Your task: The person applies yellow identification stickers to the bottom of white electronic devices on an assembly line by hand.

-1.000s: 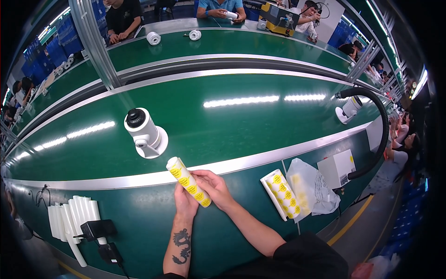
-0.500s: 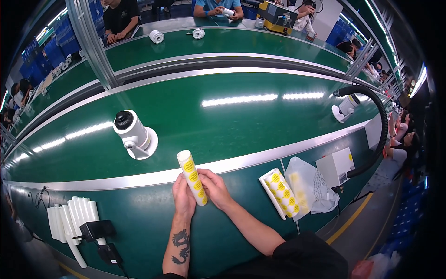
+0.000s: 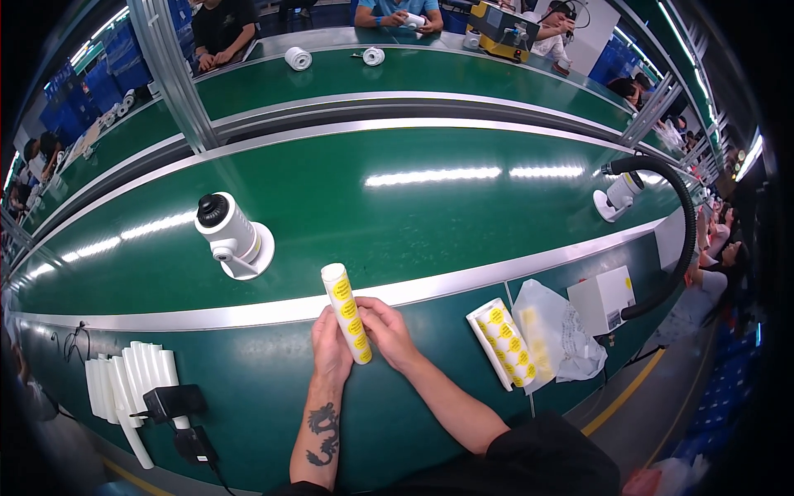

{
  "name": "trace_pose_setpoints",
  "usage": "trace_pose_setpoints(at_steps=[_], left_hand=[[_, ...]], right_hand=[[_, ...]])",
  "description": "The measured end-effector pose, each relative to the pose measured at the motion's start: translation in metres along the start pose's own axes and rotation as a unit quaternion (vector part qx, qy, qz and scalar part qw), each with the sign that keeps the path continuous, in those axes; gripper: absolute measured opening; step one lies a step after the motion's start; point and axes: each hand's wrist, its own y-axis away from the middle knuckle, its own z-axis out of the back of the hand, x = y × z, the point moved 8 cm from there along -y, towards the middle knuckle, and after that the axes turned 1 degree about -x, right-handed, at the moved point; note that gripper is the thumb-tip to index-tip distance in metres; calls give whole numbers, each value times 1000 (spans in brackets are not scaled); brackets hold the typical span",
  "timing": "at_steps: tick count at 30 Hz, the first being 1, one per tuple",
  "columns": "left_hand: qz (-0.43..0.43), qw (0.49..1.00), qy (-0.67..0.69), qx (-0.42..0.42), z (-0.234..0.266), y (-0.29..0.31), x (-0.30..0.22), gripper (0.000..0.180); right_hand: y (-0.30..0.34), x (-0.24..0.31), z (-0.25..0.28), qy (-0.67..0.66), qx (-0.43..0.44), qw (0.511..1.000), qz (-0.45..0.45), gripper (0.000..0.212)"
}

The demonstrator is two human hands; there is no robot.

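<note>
A wearer's two bare hands grip a white roll of yellow round stickers (image 3: 347, 316) that crosses over the aluminium rail (image 3: 240, 317), its upper end past the rail's far edge. The left hand (image 3: 332, 347) cups its left side while the right hand (image 3: 389, 332) pinches it from the right (the tips behind the roll are hidden). Over the last second the roll has swung from a leftward lean to nearly upright, which suggests it is being turned over in place rather than put down. Beyond the rail, on the green belt (image 3: 430, 223), a white cylindrical device with a black cap (image 3: 234, 235) has slid a little leftward, untouched by either hand. On the near side of the rail, to the right, lie a second sticker roll (image 3: 504, 345) and a clear plastic bag (image 3: 566, 339); to the left, a bundle of white tubes (image 3: 128, 376) sits beside black power adapters (image 3: 175, 402).
</note>
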Motion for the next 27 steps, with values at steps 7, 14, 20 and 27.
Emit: trace_pose_setpoints(at_steps=[7,14,20,27], left_hand=[[11,1000,28,0,1,0,1,25],[42,998,47,3,5,-2,8,30],[35,997,64,9,-1,0,6,31],[23,998,53,-16,3,-1,4,27]], right_hand=[[1,1,1,-5,-16,1000,-1,28],[1,1,-1,0,21,1000,3,28],[1,7,-6,10,37,999,32,28],[0,8,-7,14,26,999,37,27]])
